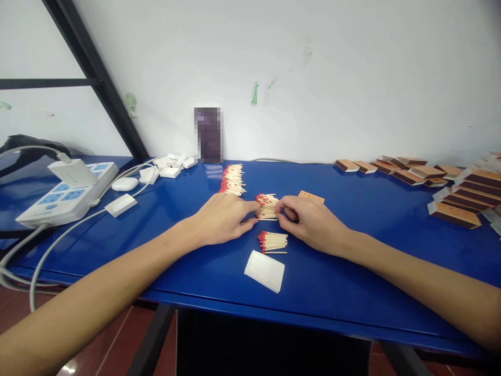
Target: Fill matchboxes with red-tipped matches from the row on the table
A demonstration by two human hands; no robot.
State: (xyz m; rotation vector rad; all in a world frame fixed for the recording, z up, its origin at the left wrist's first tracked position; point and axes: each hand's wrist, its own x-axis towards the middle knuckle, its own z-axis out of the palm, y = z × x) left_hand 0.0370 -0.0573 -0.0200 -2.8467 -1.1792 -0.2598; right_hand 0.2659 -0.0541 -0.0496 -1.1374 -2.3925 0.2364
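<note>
On the blue tabletop, a middle group of red-headed matches (pixel 268 208) lies between my two hands. My left hand (pixel 225 216) touches its head end, thumb and index finger stretched out and apart. At the plain stick ends, my right hand (pixel 313 222) is curled, its thumb and index finger closed on the matches; the exact contact is partly hidden. A nearer group of matches (pixel 274 241) lies loosely lined up, and a larger pile of matches (pixel 233 179) sits farther back. Closest to me is a small white matchbox tray (pixel 265 270). Behind my right hand shows an orange matchbox sleeve (pixel 311 196), partly covered.
Several matchbox sleeves (pixel 410 169) are heaped and stacked at the right. Small white boxes (pixel 170 171) lie at the back left, near a dark, pixelated upright rectangle (pixel 209 134). A power strip (pixel 64 201) with cables and a white earbud case (pixel 124 184) occupies the left.
</note>
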